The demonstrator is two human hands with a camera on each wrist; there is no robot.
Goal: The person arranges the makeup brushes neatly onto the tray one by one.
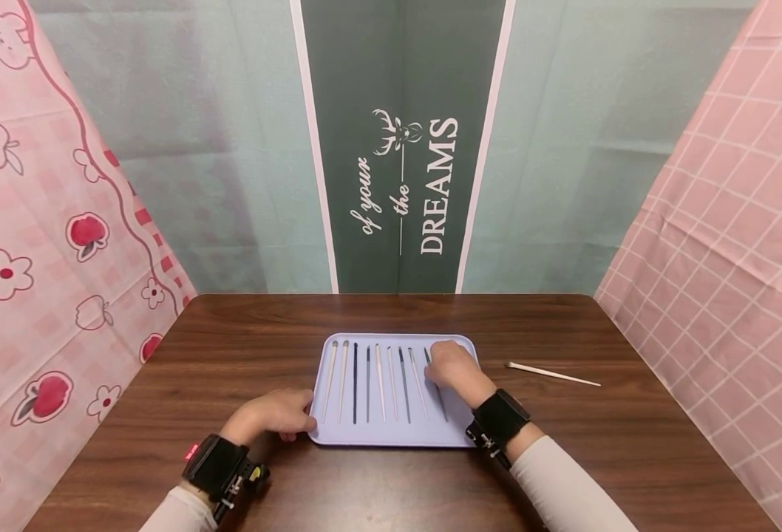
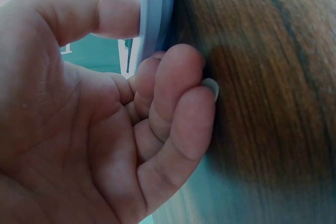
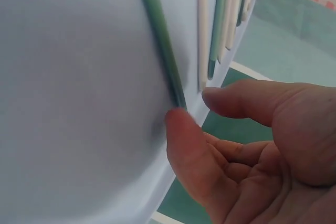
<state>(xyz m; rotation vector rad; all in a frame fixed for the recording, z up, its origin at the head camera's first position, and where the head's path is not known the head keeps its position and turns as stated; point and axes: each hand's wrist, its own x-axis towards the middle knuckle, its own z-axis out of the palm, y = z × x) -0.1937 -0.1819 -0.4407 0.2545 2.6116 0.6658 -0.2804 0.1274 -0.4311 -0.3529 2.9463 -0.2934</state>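
Note:
A lilac tray (image 1: pixel 391 434) lies on the table with several slim makeup brushes (image 1: pixel 380 373) side by side in it. At the tray's left edge, my left hand (image 1: pixel 284 411) grips the rim, thumb over it and fingers curled against the outer side. My right hand (image 1: pixel 454 363) reaches over the tray's far right part. Beneath it lies a dark green brush (image 3: pixel 161 40), slightly tilted, its far end hidden by the index fingertip. The thumb stands apart from that brush, close to the end of a pale brush (image 3: pixel 202 30).
One pale brush (image 1: pixel 553 373) lies on the wooden table (image 1: pixel 431 488) to the right of the tray. Hanging cloths surround the table: a green one (image 1: pixel 398 273) with lettering behind, pink ones (image 1: pixel 717 222) at the sides.

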